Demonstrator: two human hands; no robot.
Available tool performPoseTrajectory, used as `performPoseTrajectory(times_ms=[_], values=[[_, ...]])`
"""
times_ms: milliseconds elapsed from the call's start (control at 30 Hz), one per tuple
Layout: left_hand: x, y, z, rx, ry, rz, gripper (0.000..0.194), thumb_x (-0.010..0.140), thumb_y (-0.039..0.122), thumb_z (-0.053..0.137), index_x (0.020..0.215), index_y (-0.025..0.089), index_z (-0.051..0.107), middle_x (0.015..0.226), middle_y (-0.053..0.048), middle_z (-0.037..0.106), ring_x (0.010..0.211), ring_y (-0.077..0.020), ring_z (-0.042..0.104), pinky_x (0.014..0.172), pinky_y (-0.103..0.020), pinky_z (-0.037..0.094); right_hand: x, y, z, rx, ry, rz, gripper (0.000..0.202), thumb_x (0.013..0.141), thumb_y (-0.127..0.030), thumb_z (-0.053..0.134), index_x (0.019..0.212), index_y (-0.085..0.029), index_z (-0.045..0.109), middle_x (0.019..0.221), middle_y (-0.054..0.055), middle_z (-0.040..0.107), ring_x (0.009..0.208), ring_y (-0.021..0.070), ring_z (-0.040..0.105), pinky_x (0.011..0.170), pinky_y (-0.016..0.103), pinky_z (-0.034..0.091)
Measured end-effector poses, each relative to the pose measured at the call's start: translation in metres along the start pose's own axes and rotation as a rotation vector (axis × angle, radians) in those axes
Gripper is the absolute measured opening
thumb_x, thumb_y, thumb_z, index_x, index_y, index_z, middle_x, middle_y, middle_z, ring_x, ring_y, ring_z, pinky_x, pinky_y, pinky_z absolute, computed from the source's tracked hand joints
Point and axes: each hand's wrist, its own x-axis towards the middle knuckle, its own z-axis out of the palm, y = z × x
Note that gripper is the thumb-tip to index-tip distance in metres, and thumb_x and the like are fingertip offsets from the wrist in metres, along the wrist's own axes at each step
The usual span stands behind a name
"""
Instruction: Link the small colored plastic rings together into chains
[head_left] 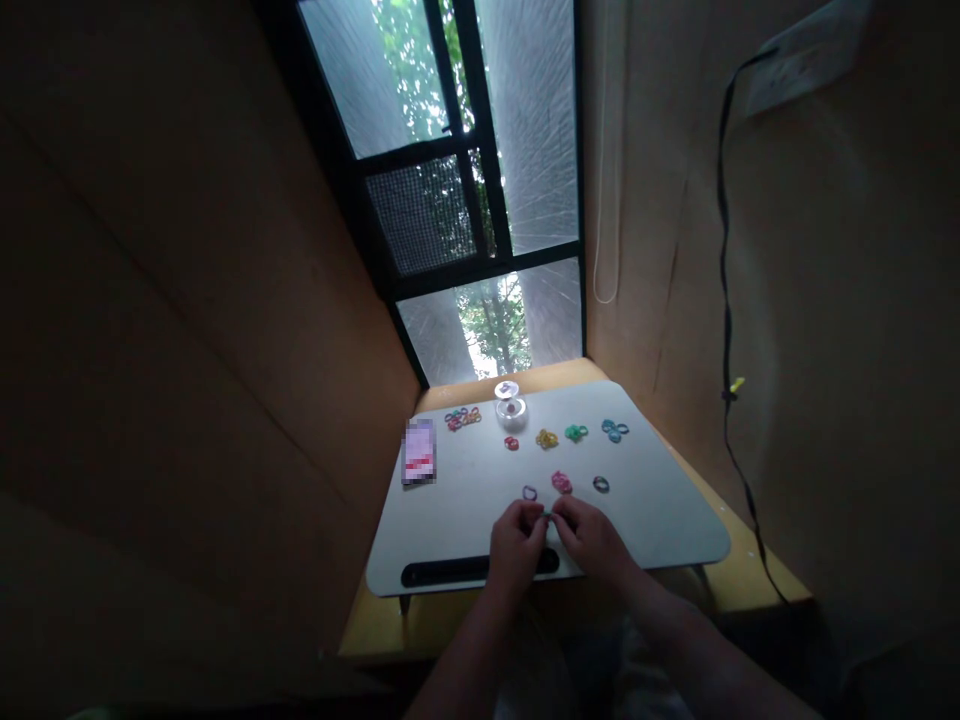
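Observation:
My left hand (517,542) and my right hand (592,538) meet over the front of the white lap table (465,510). Their fingertips pinch a small green band (547,514) between them; most of it is hidden by the fingers. Just beyond the hands lie a purple band (529,493), a pink heap of bands (561,482) and a dark band (601,484). Farther back are small groups of bands: red (511,443), yellow (547,439), green (576,433) and blue (615,431). A mixed-colour group (462,418) sits at the back left.
A round clear container (512,412) stands near the back edge, with a round lid-like part (507,390) behind it. A blurred-out phone-like rectangle (419,452) lies at the left. A black slot (446,571) runs along the front edge. A black cable (726,300) hangs at the right wall.

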Motion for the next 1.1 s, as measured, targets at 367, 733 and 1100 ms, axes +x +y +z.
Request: performPoseTrajectory(times_ms=[367,733,1100], values=[[-0.001,0.008,0.000,0.116,-0.089,0.031,0.018,0.081,0.034,0.060,0.084,0.017,0.066,0.070,0.000,0.064,0.062,-0.0125,0.055,0.061,-0.023,0.042,0.000,0.003,-0.002,0.011,-0.029,-0.001,0.015,0.087,-0.024,0.043,0.077,-0.021,0.053,0.068,0.000,0.057,0.064,0.0157,0.052,0.061,0.026,0.037],[0.004,0.006,-0.005,-0.034,-0.124,-0.051,0.023,0.079,0.040,0.063,0.078,0.017,0.062,0.065,0.002,0.056,0.060,-0.0109,0.050,0.059,-0.022,0.041,0.001,0.002,-0.003,0.044,-0.039,0.008,0.015,0.087,-0.027,0.046,0.076,-0.021,0.053,0.067,-0.001,0.057,0.063,0.0150,0.052,0.060,0.025,0.035],[0.057,0.031,-0.026,-0.054,-0.179,-0.047,0.021,0.075,0.035,0.068,0.079,0.014,0.064,0.070,0.000,0.061,0.065,-0.0118,0.052,0.061,-0.023,0.041,0.002,-0.001,-0.007,0.107,0.004,0.022,0.011,0.086,-0.023,0.049,0.074,-0.021,0.049,0.064,-0.003,0.053,0.059,0.0131,0.049,0.058,0.024,0.034]])
